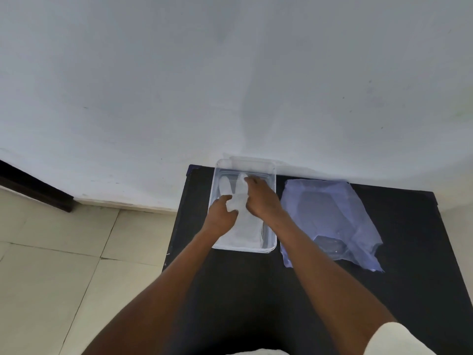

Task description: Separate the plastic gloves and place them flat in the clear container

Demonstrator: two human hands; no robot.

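A clear rectangular plastic container (271,201) sits on the black table (256,290), against the white wall (230,73). A translucent plastic glove (243,226) lies flat inside it. The left hand (222,213) pinches the glove near its thumb. The right hand (261,198) presses the glove's finger end, fingers (252,180) bent. A bluish translucent plastic sheet (330,221) lies just right of the container.

The scene is lit softly and evenly, with no glare. A faint shadow is cast on the wall (245,108). Straight lines are bowed toward the frame edges by wide-angle distortion, and fine detail is slightly smeared.
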